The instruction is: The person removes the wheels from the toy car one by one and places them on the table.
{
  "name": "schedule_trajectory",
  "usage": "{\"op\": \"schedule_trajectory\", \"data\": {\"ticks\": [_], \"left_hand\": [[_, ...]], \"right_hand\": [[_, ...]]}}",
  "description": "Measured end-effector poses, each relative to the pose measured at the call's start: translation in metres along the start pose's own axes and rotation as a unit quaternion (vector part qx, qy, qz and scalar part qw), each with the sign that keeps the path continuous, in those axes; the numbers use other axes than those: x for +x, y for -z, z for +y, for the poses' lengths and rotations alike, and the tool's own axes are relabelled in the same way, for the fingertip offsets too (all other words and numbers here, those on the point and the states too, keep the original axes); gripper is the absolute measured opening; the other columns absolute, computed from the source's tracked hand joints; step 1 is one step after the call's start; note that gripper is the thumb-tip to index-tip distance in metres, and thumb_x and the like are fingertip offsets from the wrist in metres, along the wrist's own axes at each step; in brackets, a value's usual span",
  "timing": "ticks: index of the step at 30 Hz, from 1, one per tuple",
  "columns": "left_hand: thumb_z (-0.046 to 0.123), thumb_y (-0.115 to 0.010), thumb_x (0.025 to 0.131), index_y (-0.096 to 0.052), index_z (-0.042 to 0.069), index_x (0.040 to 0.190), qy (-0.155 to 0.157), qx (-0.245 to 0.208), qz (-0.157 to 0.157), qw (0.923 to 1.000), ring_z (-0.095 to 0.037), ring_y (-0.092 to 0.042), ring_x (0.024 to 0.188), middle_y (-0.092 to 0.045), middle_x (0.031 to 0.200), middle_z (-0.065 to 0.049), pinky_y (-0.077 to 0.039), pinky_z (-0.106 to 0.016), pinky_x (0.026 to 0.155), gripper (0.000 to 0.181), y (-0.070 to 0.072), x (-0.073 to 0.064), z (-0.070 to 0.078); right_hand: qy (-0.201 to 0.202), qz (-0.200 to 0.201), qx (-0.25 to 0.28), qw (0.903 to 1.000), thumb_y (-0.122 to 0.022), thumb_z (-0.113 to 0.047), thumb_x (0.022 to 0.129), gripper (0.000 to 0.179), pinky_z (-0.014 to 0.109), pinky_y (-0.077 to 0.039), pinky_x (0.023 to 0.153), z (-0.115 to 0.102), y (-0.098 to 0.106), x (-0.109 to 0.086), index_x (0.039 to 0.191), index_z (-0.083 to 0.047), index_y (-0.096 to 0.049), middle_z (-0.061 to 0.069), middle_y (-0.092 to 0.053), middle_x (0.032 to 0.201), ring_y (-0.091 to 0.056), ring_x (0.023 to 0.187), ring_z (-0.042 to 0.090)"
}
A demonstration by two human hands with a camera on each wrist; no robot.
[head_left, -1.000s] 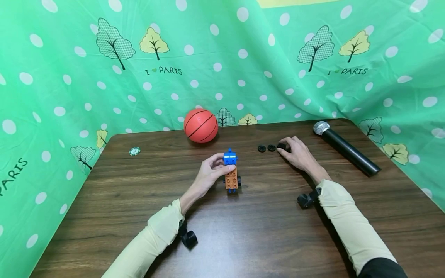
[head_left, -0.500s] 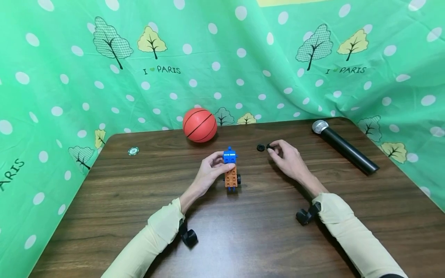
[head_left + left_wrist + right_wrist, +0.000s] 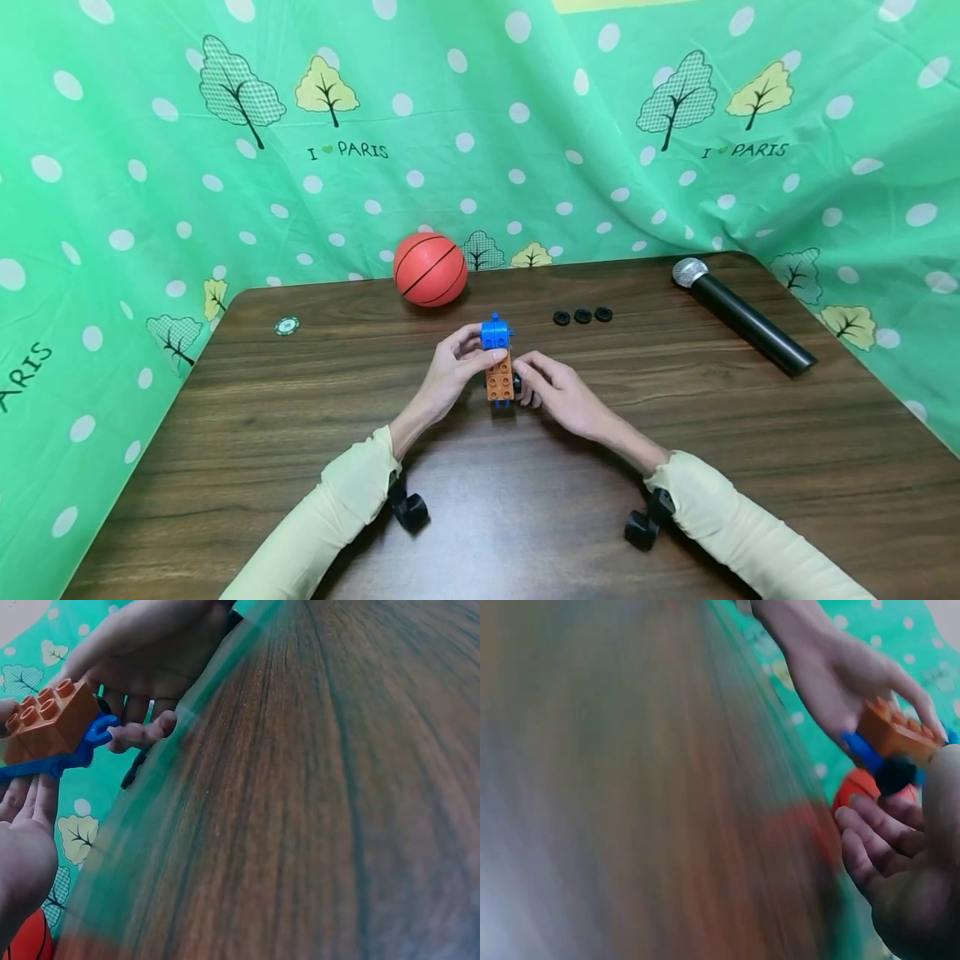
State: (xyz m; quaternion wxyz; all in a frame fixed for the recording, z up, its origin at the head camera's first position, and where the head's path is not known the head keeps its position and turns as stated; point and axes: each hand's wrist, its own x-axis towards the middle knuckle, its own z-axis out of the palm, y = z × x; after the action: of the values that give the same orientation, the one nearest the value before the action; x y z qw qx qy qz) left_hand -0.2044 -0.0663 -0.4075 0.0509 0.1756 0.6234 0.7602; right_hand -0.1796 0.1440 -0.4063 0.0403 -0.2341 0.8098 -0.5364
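Note:
My left hand [image 3: 448, 375] grips a toy building-brick vehicle [image 3: 500, 382] between thumb and fingers, just over the table. Orange studded bricks [image 3: 49, 724] sit on its blue base [image 3: 71, 759], with a blue piece [image 3: 495, 334] at the far end. A black wheel [image 3: 897, 774] sticks out at the vehicle's right side. My right hand [image 3: 567, 402] is right at that wheel, its fingers [image 3: 889, 840] loosely bent beneath it in the right wrist view. Three loose black wheels [image 3: 582, 316] lie in a row farther back.
A small red basketball [image 3: 431, 269] stands at the table's back edge. A black microphone [image 3: 746, 317] with a silver head lies at the right. Back left is a poker chip [image 3: 287, 325]. A green printed cloth [image 3: 480, 108] hangs behind the brown wooden table [image 3: 337, 350].
My right hand has left the row of loose wheels and come left and nearer, to the vehicle's side. All three loose wheels now show. The left hand keeps its hold in place.

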Motion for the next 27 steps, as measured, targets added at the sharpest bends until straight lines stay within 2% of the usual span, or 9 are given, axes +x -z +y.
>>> {"op": "schedule_trajectory", "data": {"ticks": [5,7,11,14,21,27], "left_hand": [[0.003,-0.068,0.093,-0.058,-0.006,0.130,-0.011,-0.028,0.016,0.9994,-0.015,-0.068,0.100,-0.070,0.112,-0.009,-0.054,-0.030,0.091,0.040,-0.001,0.000,0.001],[0.003,-0.069,0.093,-0.056,-0.004,0.134,-0.012,-0.021,0.015,0.9996,-0.017,-0.068,0.102,-0.070,0.116,-0.013,-0.054,-0.030,0.091,0.043,-0.001,0.000,0.002],[0.006,-0.071,0.093,-0.047,0.001,0.148,-0.007,0.002,-0.015,0.9999,-0.023,-0.067,0.109,-0.064,0.131,-0.025,-0.053,-0.033,0.095,0.061,-0.002,0.000,0.001],[0.008,-0.071,0.094,-0.039,0.003,0.153,-0.003,0.010,-0.028,0.9996,-0.027,-0.066,0.114,-0.060,0.136,-0.030,-0.052,-0.035,0.097,0.068,-0.003,0.000,0.001],[0.008,-0.070,0.095,-0.053,-0.003,0.136,-0.010,0.019,0.002,0.9998,-0.027,-0.069,0.112,-0.070,0.123,-0.019,-0.054,-0.036,0.096,0.045,-0.005,-0.001,-0.001],[0.007,-0.068,0.094,-0.055,-0.007,0.135,-0.027,-0.008,0.020,0.9994,-0.019,-0.071,0.104,-0.071,0.117,-0.017,-0.056,-0.033,0.091,0.045,-0.005,0.001,-0.002]], "right_hand": [[-0.004,0.032,0.064,0.9974,-0.049,-0.015,0.111,0.024,0.030,-0.055,0.067,-0.003,-0.013,0.001,0.113,0.004,-0.063,0.009,-0.065,0.088,-0.062,0.076,0.019],[-0.002,0.054,0.078,0.9955,-0.050,-0.012,0.110,0.021,0.029,-0.054,0.067,-0.003,-0.016,0.001,0.113,0.006,-0.062,0.011,-0.065,0.089,-0.062,0.075,0.017],[0.001,0.094,0.099,0.9907,-0.052,-0.009,0.109,0.018,0.028,-0.055,0.069,-0.004,-0.017,0.001,0.113,0.007,-0.060,0.013,-0.067,0.089,-0.063,0.075,0.016],[0.003,0.111,0.112,0.9874,-0.053,-0.008,0.108,0.017,0.029,-0.056,0.069,-0.005,-0.017,0.002,0.114,0.007,-0.058,0.014,-0.067,0.089,-0.064,0.076,0.016],[0.005,0.131,0.132,0.9825,-0.052,-0.008,0.109,0.017,0.028,-0.055,0.069,-0.007,-0.021,0.004,0.113,0.008,-0.056,0.013,-0.067,0.092,-0.064,0.076,0.014],[0.023,0.126,0.118,0.9847,-0.050,-0.009,0.110,0.016,0.029,-0.051,0.070,-0.008,-0.026,0.008,0.115,0.005,-0.053,0.009,-0.063,0.088,-0.058,0.078,0.018]]}}
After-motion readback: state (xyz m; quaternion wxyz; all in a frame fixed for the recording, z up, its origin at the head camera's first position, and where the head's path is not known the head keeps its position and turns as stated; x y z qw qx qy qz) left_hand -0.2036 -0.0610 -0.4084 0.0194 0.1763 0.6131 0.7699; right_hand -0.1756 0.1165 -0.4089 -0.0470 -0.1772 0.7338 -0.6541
